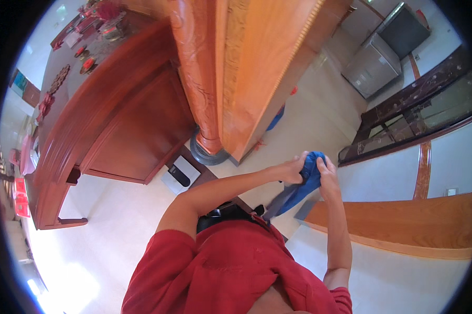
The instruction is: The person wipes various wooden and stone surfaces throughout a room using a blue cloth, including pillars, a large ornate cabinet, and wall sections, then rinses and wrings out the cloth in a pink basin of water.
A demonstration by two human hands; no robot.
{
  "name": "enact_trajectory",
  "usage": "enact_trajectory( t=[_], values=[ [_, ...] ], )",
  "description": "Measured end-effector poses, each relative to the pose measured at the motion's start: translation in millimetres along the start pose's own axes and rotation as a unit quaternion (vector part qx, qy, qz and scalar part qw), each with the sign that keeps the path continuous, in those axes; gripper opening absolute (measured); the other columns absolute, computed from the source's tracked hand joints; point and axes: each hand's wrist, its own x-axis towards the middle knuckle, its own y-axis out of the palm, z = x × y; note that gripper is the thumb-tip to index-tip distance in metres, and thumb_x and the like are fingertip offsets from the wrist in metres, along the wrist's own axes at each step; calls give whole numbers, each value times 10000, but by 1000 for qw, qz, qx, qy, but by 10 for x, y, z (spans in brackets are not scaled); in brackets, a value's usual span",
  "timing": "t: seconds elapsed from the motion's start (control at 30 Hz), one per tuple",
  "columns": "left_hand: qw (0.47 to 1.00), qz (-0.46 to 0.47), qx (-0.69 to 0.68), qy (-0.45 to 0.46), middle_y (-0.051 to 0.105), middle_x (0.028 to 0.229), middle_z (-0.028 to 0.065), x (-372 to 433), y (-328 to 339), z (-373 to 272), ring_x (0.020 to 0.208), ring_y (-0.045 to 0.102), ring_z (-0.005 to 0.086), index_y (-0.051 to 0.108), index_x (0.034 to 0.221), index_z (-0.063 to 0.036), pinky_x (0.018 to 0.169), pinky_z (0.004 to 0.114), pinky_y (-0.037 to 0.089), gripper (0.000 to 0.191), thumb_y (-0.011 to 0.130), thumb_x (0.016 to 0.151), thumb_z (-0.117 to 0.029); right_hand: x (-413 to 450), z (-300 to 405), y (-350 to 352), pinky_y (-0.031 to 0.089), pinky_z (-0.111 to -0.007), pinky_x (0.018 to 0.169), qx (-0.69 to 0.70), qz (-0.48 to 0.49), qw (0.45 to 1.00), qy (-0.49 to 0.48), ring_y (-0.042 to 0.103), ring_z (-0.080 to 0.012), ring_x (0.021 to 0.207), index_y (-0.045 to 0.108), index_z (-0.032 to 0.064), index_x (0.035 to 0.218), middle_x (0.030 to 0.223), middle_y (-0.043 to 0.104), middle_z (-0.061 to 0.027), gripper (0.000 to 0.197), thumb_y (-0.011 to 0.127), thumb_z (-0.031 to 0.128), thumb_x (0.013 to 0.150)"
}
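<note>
A blue cloth (303, 194), perhaps a garment, is bunched at its top between my two hands, out in front of my body. My left hand (293, 169) grips the bunch from the left side, and my right hand (328, 177) grips it from the right with the thumb on top. Below the hands the cloth hangs in a long strip toward the floor, blue on one side and greyish on the other. Its lower end is near my waist in the view, and I cannot tell whether it touches the floor.
A carved wooden column (198, 74) on a dark round base stands ahead, beside a wooden panel (259, 74). Left is a red-brown wooden altar table (137, 121) bearing ornaments. A black object (179, 175) lies on the floor. A low wooden ledge (400, 219) runs right; a refrigerator (371, 64) stands beyond.
</note>
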Motion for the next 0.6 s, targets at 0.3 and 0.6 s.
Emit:
enact_trajectory(
  t=[0.3, 0.6],
  values=[
    [887, -417, -22, 196, 456, 1221, 232, -943, -1231, -334, 1160, 461, 366, 279, 1360, -20, 959, 393, 383, 614, 592, 858, -183, -350, 1783, 1490, 438, -259, 771, 71, 166, 928, -326, 508, -101, 873, 495, 17, 1169, 975, 550, -29, 320, 522, 232, 934],
    [703, -603, 199, 321, 356, 1275, 255, -1313, -2643, -1050, 1179, 356, 426, 403, 1245, -15, 998, 440, 329, 519, 580, 757, -13, 83, 3614, 2138, 380, -449, 834, -425, -306, 304, -796, 406, -304, 1169, 509, 76, 1140, 1140, 509, -123, 388, 626, 247, 813]
  ],
)
